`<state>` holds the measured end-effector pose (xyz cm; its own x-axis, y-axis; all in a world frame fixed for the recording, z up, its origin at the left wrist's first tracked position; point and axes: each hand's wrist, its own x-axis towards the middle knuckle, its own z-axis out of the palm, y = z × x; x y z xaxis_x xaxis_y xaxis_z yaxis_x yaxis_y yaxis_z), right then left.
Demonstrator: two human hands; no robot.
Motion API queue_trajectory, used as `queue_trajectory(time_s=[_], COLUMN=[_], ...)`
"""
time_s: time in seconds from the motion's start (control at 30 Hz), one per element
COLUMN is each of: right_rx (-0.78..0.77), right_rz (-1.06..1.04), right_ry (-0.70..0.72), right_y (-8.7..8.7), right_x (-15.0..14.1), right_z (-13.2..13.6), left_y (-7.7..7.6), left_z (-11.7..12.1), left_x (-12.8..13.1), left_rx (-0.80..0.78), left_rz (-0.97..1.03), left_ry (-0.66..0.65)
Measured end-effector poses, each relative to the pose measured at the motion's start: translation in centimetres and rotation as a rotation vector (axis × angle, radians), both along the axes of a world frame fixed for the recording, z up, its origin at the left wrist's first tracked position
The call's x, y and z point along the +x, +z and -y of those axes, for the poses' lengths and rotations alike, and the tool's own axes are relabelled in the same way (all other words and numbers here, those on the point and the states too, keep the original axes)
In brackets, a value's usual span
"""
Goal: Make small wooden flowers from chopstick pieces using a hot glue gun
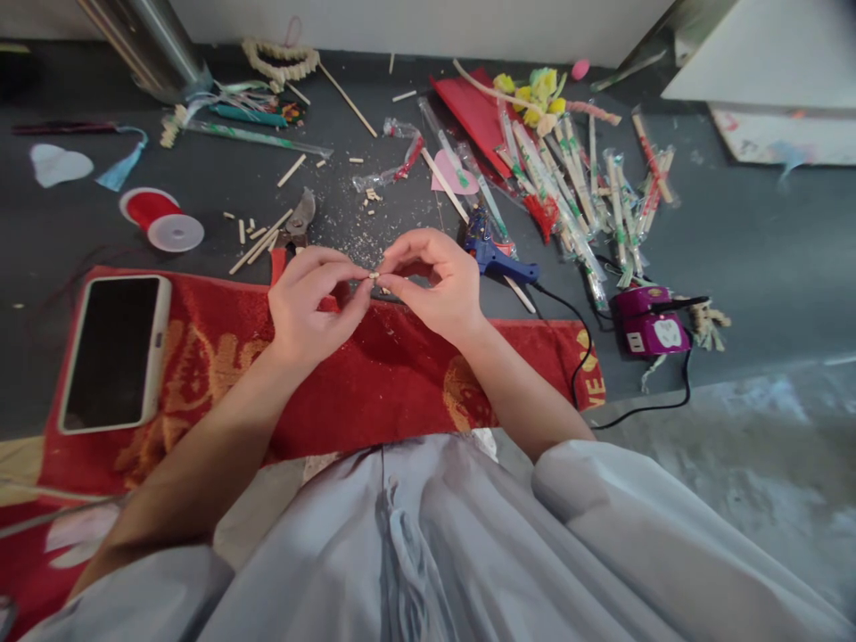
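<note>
Fingertips of my left hand (313,308) and my right hand (438,283) meet over the near edge of a red towel (394,374). Both pinch a small pale piece of wooden stick (374,276) between them. Just beyond my left hand lie pruning shears (300,218), their red handle partly hidden by that hand. Cut stick pieces (264,241) rest beside the shears. Shavings and short bits (371,198) are scattered past my fingers. A blue glue gun (498,259) lies right of my right hand, its black cord running toward the table's front edge.
A phone (115,352) lies on the towel at left, near a red thread spool (157,218). Wrapped chopsticks (555,192) pile up at right, with yellow flowers (539,94) behind. A purple box (650,323) with cords sits near the right front edge. A metal post (151,45) stands back left.
</note>
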<state>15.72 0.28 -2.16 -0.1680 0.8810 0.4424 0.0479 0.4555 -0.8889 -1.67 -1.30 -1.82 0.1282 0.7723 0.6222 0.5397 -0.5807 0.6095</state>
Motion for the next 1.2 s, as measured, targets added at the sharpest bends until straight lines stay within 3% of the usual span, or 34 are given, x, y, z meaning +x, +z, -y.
queue_trajectory(time_s=[0.23,0.93,1.2], right_rx=[-0.034,-0.084,-0.095], right_rz=[0.029,-0.113,-0.034], right_ry=[0.009,0.050,0.059], right_y=[0.18,-0.20,-0.23], right_x=[0.00,-0.35,-0.14], right_z=[-0.01,0.06,0.01], left_y=[0.18,0.34,0.34], left_z=[-0.15,-0.25,-0.35], left_x=[-0.15,-0.08,-0.03], left_rx=[-0.029,0.027,0.069], left_rz=[0.025,-0.103,-0.071], left_ry=[-0.071,-0.061,-0.104])
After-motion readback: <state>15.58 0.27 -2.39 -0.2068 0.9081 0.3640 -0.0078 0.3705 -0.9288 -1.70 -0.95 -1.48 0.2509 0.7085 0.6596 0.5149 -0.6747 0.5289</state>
